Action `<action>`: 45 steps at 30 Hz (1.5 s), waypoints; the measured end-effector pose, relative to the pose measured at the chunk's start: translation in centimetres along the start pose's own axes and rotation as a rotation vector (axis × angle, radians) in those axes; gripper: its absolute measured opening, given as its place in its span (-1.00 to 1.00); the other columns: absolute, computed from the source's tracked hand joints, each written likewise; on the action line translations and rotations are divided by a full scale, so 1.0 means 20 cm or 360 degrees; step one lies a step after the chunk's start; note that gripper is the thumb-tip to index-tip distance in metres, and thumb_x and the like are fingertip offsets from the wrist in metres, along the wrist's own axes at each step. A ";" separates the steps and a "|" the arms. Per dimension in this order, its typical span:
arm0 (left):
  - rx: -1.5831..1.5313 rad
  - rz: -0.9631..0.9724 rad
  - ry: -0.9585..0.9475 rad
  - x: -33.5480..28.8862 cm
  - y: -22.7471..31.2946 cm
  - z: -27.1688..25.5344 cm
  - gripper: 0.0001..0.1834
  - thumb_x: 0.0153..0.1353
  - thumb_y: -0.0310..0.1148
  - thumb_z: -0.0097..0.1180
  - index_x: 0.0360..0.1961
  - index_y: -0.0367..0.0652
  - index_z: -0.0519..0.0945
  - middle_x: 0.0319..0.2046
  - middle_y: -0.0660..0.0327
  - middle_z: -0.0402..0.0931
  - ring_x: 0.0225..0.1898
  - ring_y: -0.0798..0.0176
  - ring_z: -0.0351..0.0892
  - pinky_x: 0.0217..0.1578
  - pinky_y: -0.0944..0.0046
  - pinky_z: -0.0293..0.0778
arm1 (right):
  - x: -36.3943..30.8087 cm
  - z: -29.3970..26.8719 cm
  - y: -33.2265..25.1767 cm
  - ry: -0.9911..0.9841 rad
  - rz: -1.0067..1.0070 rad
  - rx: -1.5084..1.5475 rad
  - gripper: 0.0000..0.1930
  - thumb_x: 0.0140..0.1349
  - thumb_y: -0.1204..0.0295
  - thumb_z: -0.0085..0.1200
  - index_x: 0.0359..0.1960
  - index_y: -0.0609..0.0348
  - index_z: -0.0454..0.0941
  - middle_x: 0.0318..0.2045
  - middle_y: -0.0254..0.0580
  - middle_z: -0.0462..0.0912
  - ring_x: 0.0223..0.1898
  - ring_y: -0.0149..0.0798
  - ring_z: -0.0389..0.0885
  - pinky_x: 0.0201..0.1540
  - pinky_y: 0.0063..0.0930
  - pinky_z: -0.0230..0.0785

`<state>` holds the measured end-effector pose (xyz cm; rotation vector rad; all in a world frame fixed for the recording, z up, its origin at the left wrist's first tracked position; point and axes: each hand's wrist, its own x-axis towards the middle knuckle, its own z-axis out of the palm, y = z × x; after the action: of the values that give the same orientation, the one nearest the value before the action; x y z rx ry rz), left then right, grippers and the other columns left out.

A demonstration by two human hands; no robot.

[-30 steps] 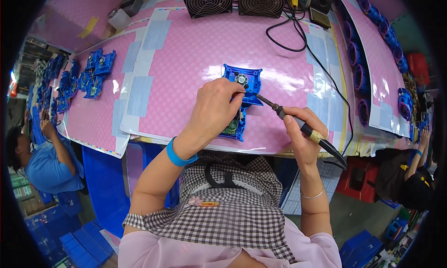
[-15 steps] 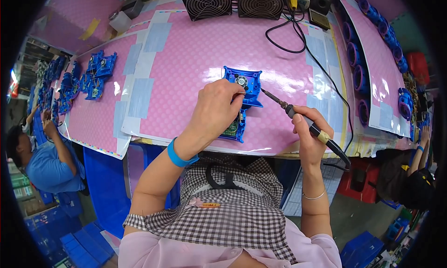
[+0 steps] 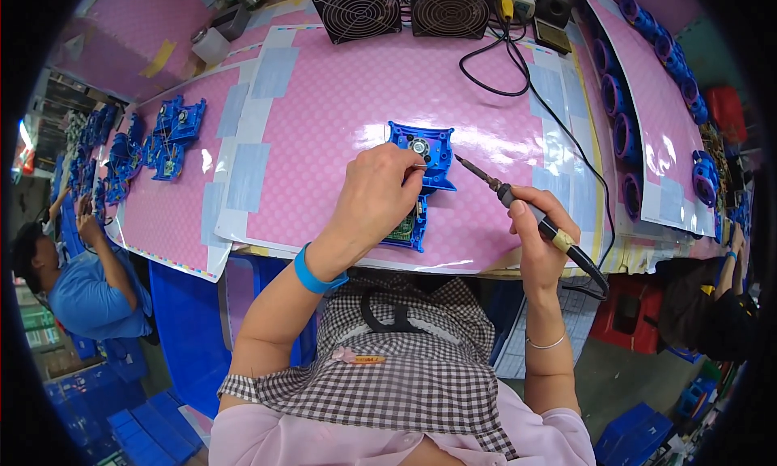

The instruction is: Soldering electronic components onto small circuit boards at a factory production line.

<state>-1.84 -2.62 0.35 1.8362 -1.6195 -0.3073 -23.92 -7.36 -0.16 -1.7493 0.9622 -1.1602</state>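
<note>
On the pink sheet lies an open blue plastic housing [image 3: 441, 180] with a small round speaker [image 3: 418, 146] in its upper half. Its lower half holds a green circuit board [image 3: 401, 231], partly covered by my left hand [image 3: 379, 183]. That hand reaches over the housing, thumb and forefinger pinched on a thin wire [image 3: 418, 167]. My right hand [image 3: 541, 235] grips a soldering iron [image 3: 584, 261] by its dark handle, its tip pointing up and left. The tip is just right of the housing, apart from it.
Two black fans [image 3: 449, 11] stand at the back, with a soldering-iron stand [image 3: 553, 33] to their right. The black cord [image 3: 579, 142] runs down the right side. More blue housings [image 3: 171, 134] lie at left; round blue parts [image 3: 625, 137] line the right. Co-workers sit on both sides.
The view has shifted slightly, so the housing and fans sit a little differently in the picture. Both hands keep nearly the same pose; the iron tip remains beside the housing.
</note>
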 end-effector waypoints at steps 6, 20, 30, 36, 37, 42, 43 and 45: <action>0.0008 -0.0003 0.0005 0.00 0.00 0.01 -0.86 0.03 -0.45 0.19 -0.36 -0.25 0.67 -0.44 0.07 0.61 -0.46 0.10 0.61 -0.40 0.21 0.49 | -0.01 0.00 0.01 0.0065 0.0014 0.0029 -0.83 0.18 0.54 0.11 -0.22 0.37 0.60 -0.46 -0.23 0.58 -0.54 -0.50 0.44 -0.48 -0.66 0.25; -0.0319 -0.0139 0.0442 -0.03 -0.02 -0.06 -0.87 0.02 -0.51 0.22 -0.38 -0.32 0.64 -0.45 0.06 0.62 -0.41 0.12 0.64 -0.40 0.23 0.49 | 0.00 0.04 -0.04 0.0013 -0.0025 0.0042 -0.83 0.16 0.55 0.12 -0.23 0.37 0.60 -0.45 -0.22 0.59 -0.54 -0.49 0.47 -0.48 -0.67 0.28; -0.0172 -0.0133 0.0254 -0.04 -0.03 -0.03 -0.86 0.02 -0.49 0.23 -0.35 -0.25 0.70 -0.44 0.10 0.63 -0.43 0.23 0.62 -0.49 0.30 0.44 | 0.02 0.13 -0.04 -0.0124 -0.0125 0.0090 -0.85 0.10 0.61 0.16 -0.26 0.34 0.62 -0.46 -0.21 0.61 -0.52 -0.49 0.47 -0.48 -0.64 0.26; -0.0144 -0.0138 0.0216 -0.04 -0.04 -0.02 -0.85 0.02 -0.49 0.23 -0.34 -0.25 0.70 -0.45 0.09 0.62 -0.44 0.23 0.61 -0.50 0.30 0.43 | 0.03 0.16 -0.04 -0.0123 -0.0140 0.0080 -0.85 0.05 0.59 0.21 -0.30 0.30 0.65 -0.46 -0.15 0.65 -0.47 -0.39 0.57 -0.42 -0.57 0.36; -0.0155 -0.0144 0.0213 -0.04 -0.04 -0.02 -0.85 0.02 -0.49 0.23 -0.34 -0.25 0.70 -0.46 0.09 0.62 -0.44 0.23 0.61 -0.50 0.30 0.43 | 0.03 0.17 -0.04 -0.0121 -0.0150 0.0078 -0.85 0.05 0.59 0.21 -0.30 0.30 0.65 -0.46 -0.15 0.65 -0.47 -0.38 0.57 -0.42 -0.57 0.36; -0.0149 -0.0144 0.0213 -0.04 -0.03 -0.02 -0.86 0.02 -0.50 0.23 -0.35 -0.26 0.70 -0.45 0.10 0.62 -0.44 0.23 0.61 -0.50 0.30 0.43 | 0.03 0.17 -0.03 -0.0129 -0.0165 0.0082 -0.85 0.04 0.59 0.21 -0.31 0.30 0.65 -0.46 -0.16 0.65 -0.48 -0.38 0.57 -0.42 -0.57 0.36; -0.0153 -0.0136 0.0214 -0.04 -0.03 -0.02 -0.86 0.02 -0.50 0.23 -0.35 -0.26 0.70 -0.45 0.10 0.62 -0.44 0.23 0.61 -0.50 0.30 0.43 | 0.03 0.17 -0.03 -0.0128 -0.0174 0.0072 -0.85 0.04 0.60 0.21 -0.30 0.30 0.65 -0.46 -0.15 0.65 -0.48 -0.38 0.57 -0.42 -0.58 0.35; -0.0158 -0.0142 0.0215 -0.04 -0.03 -0.02 -0.86 0.01 -0.49 0.23 -0.35 -0.26 0.69 -0.45 0.10 0.62 -0.44 0.23 0.62 -0.50 0.30 0.44 | 0.03 0.15 -0.05 -0.0126 -0.0186 0.0060 -0.84 0.04 0.60 0.21 -0.30 0.30 0.65 -0.46 -0.15 0.65 -0.48 -0.38 0.56 -0.42 -0.58 0.35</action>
<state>-1.28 -1.73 0.10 1.8163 -1.4095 -0.2909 -20.78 -6.92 0.13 -1.8271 0.7951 -1.1653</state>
